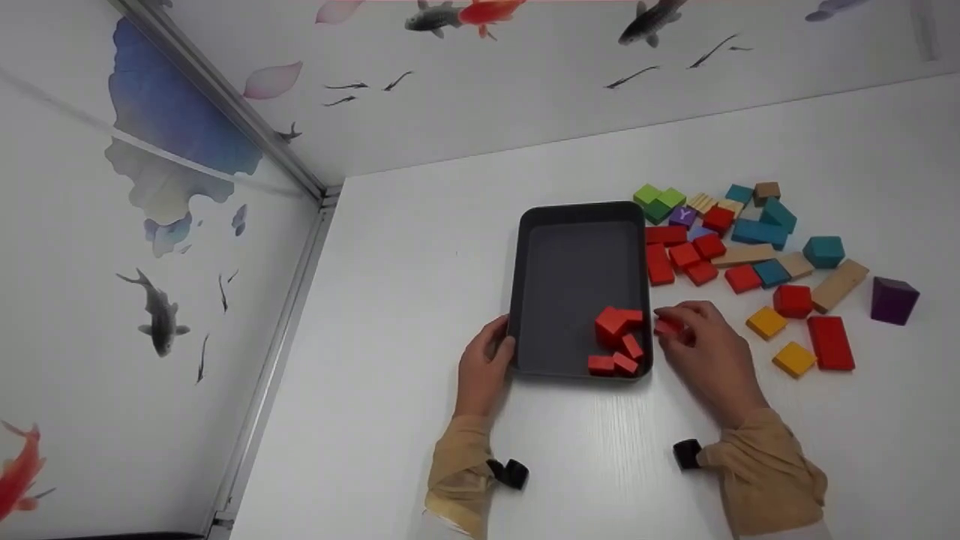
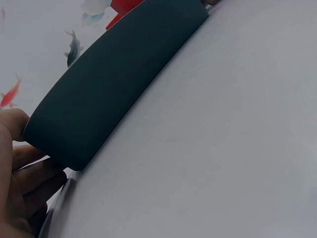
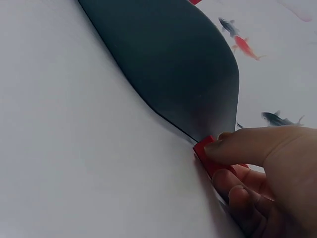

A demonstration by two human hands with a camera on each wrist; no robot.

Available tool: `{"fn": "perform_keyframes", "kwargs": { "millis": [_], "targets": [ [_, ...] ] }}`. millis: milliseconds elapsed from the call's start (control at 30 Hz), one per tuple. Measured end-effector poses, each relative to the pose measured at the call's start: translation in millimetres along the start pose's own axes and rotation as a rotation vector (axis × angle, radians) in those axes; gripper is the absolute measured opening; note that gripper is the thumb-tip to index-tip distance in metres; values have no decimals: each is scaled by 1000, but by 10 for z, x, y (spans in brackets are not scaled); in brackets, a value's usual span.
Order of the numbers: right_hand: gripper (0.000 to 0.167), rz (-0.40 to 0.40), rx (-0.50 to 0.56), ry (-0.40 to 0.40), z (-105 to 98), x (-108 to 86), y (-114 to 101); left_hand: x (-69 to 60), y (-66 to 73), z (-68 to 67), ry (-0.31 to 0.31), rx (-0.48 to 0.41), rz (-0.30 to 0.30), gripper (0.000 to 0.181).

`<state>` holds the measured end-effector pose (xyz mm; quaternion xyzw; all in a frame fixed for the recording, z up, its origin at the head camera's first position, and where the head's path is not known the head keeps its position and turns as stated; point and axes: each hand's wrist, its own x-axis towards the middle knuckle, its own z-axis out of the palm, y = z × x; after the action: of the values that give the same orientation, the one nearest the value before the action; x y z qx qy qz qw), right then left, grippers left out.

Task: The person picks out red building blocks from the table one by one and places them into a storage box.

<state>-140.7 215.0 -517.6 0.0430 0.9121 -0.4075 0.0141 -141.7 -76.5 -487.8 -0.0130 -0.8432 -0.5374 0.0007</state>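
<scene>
A dark grey rectangular tray [image 1: 577, 277] lies on the white table, with several red blocks [image 1: 611, 326] in its near right corner. My left hand [image 1: 482, 369] grips the tray's left side near the close corner. In the left wrist view, the thumb is at the rim and the fingers lie along the outer wall [image 2: 99, 94]. Just outside the tray's right wall, my right hand [image 1: 709, 352] pinches a small red block [image 3: 210, 153] between thumb and fingers. The fingers partly cover that block, which sits low, close to the table surface.
Right of the tray spreads a loose group of blocks: red ones [image 1: 660, 264], green ones [image 1: 658, 202], a blue plank [image 1: 759, 233], yellow ones [image 1: 766, 323] and a purple one [image 1: 894, 301]. A wall panel [image 1: 465, 112] with painted fish borders the table's far edge.
</scene>
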Motion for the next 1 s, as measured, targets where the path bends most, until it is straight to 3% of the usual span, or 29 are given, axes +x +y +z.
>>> {"fn": "perform_keyframes", "kwargs": {
  "millis": [200, 433, 500, 667, 1000],
  "targets": [
    [38, 1, -9, -8, 7, -8, 0, 17, -21, 17, 3, 2, 0, 36],
    [45, 31, 141, 37, 16, -24, 37, 117, -347, 71, 10, 6, -7, 35],
    [45, 35, 189, 38, 12, -28, 41, 125, -377, 77, 15, 17, -1, 34],
    [42, 27, 271, 64, 2, -37, 36, 122, -382, 88, 29, 40, 6, 33],
    [35, -102, 238, 111, 36, -25, 17, 120, -374, 75, 20, 23, 4, 33]
  ]
}}
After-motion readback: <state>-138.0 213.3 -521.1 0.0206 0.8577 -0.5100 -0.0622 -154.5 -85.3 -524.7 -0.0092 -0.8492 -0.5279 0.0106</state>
